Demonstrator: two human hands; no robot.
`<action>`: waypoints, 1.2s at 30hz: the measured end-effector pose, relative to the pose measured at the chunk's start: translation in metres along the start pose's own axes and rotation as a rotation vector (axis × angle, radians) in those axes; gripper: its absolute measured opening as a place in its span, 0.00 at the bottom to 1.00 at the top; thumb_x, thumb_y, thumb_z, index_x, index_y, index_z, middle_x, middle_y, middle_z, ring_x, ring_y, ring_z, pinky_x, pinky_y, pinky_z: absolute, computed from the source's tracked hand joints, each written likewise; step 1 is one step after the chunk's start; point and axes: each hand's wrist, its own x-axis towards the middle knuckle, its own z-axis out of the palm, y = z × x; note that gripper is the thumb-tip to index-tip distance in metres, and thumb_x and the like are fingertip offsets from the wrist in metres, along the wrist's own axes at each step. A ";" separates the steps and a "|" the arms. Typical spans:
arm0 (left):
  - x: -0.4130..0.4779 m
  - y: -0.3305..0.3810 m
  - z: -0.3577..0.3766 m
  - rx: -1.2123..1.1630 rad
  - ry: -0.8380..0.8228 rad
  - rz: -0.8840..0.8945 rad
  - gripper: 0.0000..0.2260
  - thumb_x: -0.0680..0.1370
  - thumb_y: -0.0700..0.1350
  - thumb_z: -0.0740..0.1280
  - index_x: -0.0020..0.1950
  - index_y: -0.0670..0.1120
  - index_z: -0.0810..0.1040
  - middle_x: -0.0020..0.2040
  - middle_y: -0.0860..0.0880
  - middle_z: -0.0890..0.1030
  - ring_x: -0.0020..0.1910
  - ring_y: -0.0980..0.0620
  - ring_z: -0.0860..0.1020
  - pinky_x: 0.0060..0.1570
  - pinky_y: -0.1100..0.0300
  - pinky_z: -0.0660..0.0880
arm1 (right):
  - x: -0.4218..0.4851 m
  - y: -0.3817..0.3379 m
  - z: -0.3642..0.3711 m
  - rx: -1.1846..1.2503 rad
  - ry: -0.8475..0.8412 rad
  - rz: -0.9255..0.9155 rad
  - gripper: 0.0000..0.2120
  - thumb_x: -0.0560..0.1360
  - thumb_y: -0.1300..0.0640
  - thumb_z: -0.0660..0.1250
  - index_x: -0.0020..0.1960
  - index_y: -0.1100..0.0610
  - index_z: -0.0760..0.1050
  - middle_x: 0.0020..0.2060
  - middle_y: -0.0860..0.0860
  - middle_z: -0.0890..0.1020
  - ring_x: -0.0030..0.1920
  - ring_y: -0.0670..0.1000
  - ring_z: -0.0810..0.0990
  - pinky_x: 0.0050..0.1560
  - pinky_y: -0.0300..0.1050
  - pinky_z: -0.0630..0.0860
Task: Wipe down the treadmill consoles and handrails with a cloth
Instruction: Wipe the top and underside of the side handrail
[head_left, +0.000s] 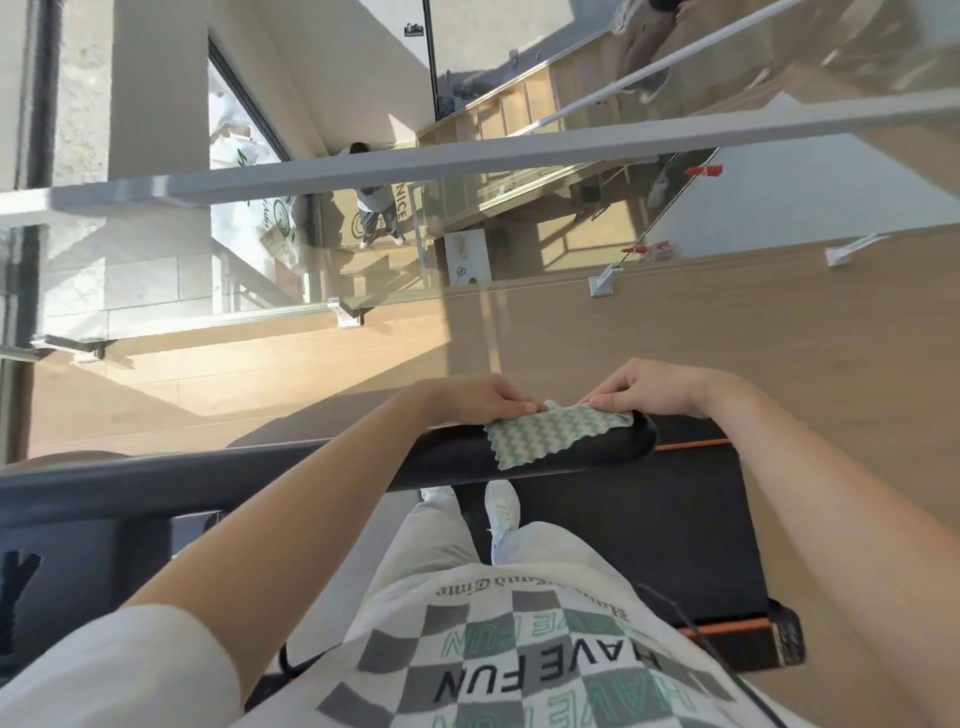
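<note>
A green-and-white zigzag cloth (550, 434) lies draped over the end of a black treadmill handrail (431, 465) that runs across the middle of the view. My left hand (475, 397) pinches the cloth's left top edge. Its right top edge is pinched by my right hand (652, 387). Both hands sit on the far side of the rail, fingertips curled onto the fabric. The treadmill belt (649, 540) lies below the rail to the right.
A glass balustrade with a grey top rail (467, 156) stands just beyond the wooden floor (727, 338), overlooking a lower level where a person (376, 208) stands. Dark treadmill frame parts (104, 519) fill the left. My legs and shoes (501, 504) are beneath the handrail.
</note>
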 end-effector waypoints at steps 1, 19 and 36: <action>0.008 0.004 0.001 -0.020 -0.014 0.007 0.18 0.84 0.57 0.61 0.72 0.55 0.77 0.70 0.57 0.78 0.68 0.55 0.76 0.75 0.50 0.66 | -0.004 0.006 -0.002 0.030 0.022 0.002 0.10 0.81 0.47 0.67 0.59 0.44 0.84 0.54 0.45 0.87 0.62 0.56 0.81 0.70 0.58 0.72; -0.008 0.010 0.005 -0.129 0.053 0.126 0.19 0.79 0.52 0.73 0.70 0.52 0.80 0.59 0.59 0.85 0.60 0.60 0.81 0.70 0.56 0.73 | -0.024 0.011 0.023 0.126 0.184 -0.082 0.10 0.77 0.47 0.73 0.58 0.38 0.83 0.54 0.34 0.84 0.58 0.35 0.79 0.63 0.37 0.71; 0.028 0.022 0.010 -0.115 -0.049 0.133 0.24 0.77 0.62 0.71 0.70 0.56 0.79 0.63 0.59 0.83 0.63 0.59 0.80 0.73 0.51 0.71 | -0.046 0.025 0.032 0.225 0.381 0.052 0.14 0.77 0.45 0.72 0.61 0.46 0.83 0.56 0.41 0.85 0.60 0.44 0.81 0.68 0.49 0.74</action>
